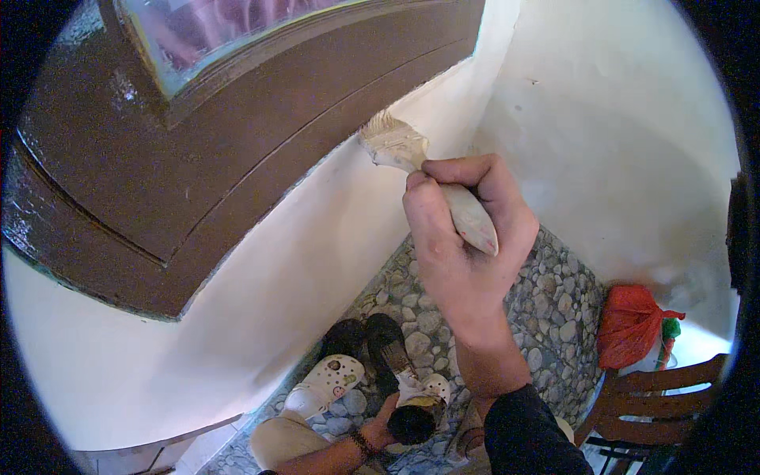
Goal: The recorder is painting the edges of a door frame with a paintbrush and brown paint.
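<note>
My right hand (475, 229) is closed around the pale handle of a paintbrush (396, 142), thumb and fingers pinching it near the ferrule. Its cream-coated bristles touch the off-white wall (317, 214) right by the lower edge of a brown wooden window frame (261, 150). Low in the picture, my left hand (381, 426) grips the side of a small round container (412, 425) with a dark top and pale smears around it. What is inside cannot be made out.
A second wall (609, 119) meets the first at a corner on the right. Below is a pebble-patterned floor (554, 309) with black shoes (385, 344) and white clogs (336, 380). A red plastic bag (629, 324) and a brown wooden chair (661, 404) stand at the right.
</note>
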A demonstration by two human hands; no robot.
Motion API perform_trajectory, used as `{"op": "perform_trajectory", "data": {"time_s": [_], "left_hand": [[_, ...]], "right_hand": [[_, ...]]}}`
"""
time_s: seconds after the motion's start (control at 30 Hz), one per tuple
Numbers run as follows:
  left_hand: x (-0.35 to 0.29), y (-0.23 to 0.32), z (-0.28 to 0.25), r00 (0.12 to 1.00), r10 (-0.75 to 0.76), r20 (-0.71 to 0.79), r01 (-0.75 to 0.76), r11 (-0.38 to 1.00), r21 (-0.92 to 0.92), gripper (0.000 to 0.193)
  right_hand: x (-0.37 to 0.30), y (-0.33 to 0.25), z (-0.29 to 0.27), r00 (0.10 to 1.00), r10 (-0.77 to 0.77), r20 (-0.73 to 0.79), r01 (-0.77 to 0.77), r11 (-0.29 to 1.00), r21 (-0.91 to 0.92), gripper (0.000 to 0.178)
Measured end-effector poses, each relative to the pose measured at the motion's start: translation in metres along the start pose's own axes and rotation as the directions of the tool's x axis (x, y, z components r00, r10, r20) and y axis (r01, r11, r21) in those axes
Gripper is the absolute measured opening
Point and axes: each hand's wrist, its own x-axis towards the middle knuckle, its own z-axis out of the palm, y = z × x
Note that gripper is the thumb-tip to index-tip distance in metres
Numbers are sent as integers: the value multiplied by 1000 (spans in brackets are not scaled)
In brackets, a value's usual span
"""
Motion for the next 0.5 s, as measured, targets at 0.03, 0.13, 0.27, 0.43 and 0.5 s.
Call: {"op": "perform_trajectory", "data": {"time_s": [0.03, 0.13, 0.27, 0.43, 0.5], "left_hand": [[-1, -2, 1, 962, 130, -241, -78, 974, 213, 55], [-2, -1, -2, 959, 159, -234, -98, 963, 250, 53], [11, 0, -22, 991, 113, -71, -94, 968, 233, 49], [12, -1, -25, 993, 113, -11, -109, 972, 207, 45], [7, -2, -19, 995, 83, 64, -94, 976, 195, 44]], "right_hand": [[0, -1, 1, 999, -53, 3, 53, 998, -22, 7], [-5, -5, 2, 999, 30, 22, -30, 999, 10, 7], [-9, -11, 1, 997, -32, 67, 33, 999, -5, 7], [-16, -16, 4, 996, -25, 85, 24, 1000, 3, 7], [-19, -18, 4, 995, -13, 97, 13, 1000, -2, 7]]}}
